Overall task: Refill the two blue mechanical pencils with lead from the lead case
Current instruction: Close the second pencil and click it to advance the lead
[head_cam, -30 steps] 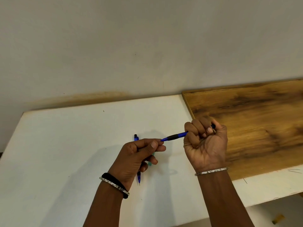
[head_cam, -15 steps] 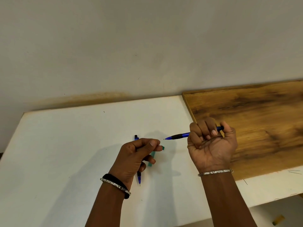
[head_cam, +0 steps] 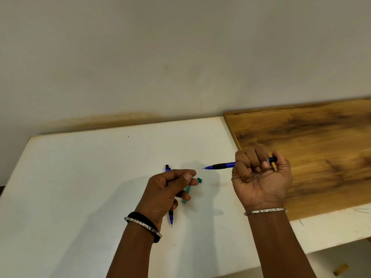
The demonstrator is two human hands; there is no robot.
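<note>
Overhead, head view: one blue pencil (head_cam: 220, 166) gripped in fist by right hand (head_cam: 261, 181), right of lead case (head_cam: 187, 192), tip toward it. Other blue pencil (head_cam: 171, 217) laid just left of case, under left hand (head_cam: 166, 191); curled fingers' hold cannot be told.

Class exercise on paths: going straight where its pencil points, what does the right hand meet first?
Probably fingertips of the left hand, just ahead of the blue pencil the right hand grips; depth unclear.

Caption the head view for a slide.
Right hand grips one blue mechanical pencil; left hand partly hides the second pencil and teal lead case on the white table.
</note>
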